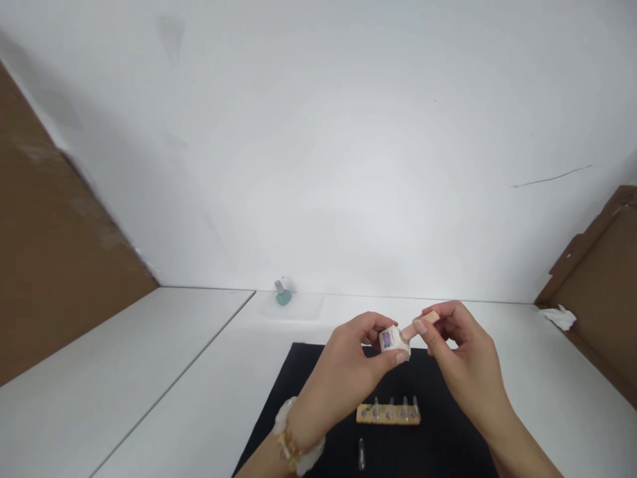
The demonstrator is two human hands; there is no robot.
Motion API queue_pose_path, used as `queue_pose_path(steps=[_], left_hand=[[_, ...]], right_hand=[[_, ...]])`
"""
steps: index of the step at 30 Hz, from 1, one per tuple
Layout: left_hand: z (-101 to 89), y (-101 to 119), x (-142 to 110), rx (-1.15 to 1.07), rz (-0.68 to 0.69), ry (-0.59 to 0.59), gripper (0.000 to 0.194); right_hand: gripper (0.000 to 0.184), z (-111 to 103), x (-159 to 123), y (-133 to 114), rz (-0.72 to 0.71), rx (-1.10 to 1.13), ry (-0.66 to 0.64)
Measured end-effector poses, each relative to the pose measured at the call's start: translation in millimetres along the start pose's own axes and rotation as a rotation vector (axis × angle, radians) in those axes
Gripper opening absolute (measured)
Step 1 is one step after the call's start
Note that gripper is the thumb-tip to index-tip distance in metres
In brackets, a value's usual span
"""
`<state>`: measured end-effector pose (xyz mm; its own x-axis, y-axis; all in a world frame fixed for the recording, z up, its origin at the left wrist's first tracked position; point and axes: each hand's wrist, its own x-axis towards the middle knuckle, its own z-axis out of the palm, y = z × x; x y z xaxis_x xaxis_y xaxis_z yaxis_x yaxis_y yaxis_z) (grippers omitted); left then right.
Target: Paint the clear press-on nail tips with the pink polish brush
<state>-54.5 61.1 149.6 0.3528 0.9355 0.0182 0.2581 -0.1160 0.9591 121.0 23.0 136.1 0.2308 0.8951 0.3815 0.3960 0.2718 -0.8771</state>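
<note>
1. While the left hand (343,378) pinches a small white block (393,340) printed with a purple design, the right hand (462,358) grips a peach-coloured stick (409,330) just beside it. The two hands sit close together over the middle of the work area, and the end of the stick touches the side of the block.
2. The left thumb (399,358) and the fingers opposite it are clamped on the block, with its printed face turned up toward the camera.
3. The right fingertips (421,326) press together on the stick, curling around it near its far end; the other right fingers bend in below them.
4. Beaded white and gold bracelets (293,435) circle the left wrist.
5. Taking the hands as the centre, a black mat (438,451) lies beneath them and reaches toward 6 o'clock.
6. On that mat at 6 o'clock, a wooden strip (388,415) holds a row of small clear vials (391,408) upright, and one loose vial (361,455) lies lower, toward the near edge of the picture.
7. At 10 o'clock, a teal nail polish bottle (283,297) with a grey cap stands tilted on a translucent sheet (303,309), near the white wall (318,133).
8. A crumpled white tissue (560,317) lies at 3 o'clock against a cardboard panel (597,292); a second cardboard panel (60,219) rises at 9 o'clock.
</note>
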Motion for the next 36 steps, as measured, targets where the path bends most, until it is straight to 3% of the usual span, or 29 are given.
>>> queue_pose_path(steps=[5, 9, 14, 21, 30, 36], left_hand=[[-7.7, -1, 2, -0.377, -0.079, -0.214, 0.028], [-9.3, -1, 2, -0.438, -0.085, -0.240, 0.029], [-5.2, -2, 1, -0.305, -0.086, -0.192, 0.021], [-1.8, 5, -2, -0.049, -0.060, -0.089, 0.020], [-0.4, 5, -4, 0.036, -0.041, -0.043, 0.020], [-0.5, 4, -6, 0.096, 0.047, 0.014, 0.016]], right_hand=[[0.026, 0, 2, -6, 0.014, 0.222, -0.016], [0.029, -1, 4, -6, 0.034, 0.227, -0.035], [0.032, -5, 7, 3, 0.057, 0.161, -0.134], [0.031, -6, 7, 6, 0.075, 0.122, -0.130], [0.033, -5, 7, 8, 0.070, 0.134, -0.118], [0.032, -8, 7, 5, 0.050, 0.103, -0.123]])
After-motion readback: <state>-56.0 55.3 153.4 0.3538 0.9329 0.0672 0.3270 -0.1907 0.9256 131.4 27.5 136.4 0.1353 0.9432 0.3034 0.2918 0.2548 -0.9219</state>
